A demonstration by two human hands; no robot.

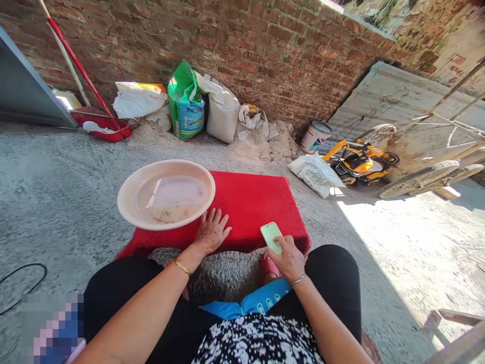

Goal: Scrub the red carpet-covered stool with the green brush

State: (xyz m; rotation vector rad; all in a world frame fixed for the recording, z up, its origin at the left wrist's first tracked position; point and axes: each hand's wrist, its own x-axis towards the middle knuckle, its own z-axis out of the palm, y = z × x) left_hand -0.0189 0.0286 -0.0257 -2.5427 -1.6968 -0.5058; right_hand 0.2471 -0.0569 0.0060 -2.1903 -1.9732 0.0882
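Clamps the right hand [288, 256] on a pale green slab [270, 235] at the near edge of the red-covered bench [237, 188], left of its right corner. Shows red cloth [261, 205] running between and beyond both hands to the far edge. Looks flat, smooth and round-cornered in that right-hand grip. Rests the left hand [212, 231] at the same near edge, with fingers apart. Holds water [184, 194] in a pale basin [131, 197] just left of the left hand.
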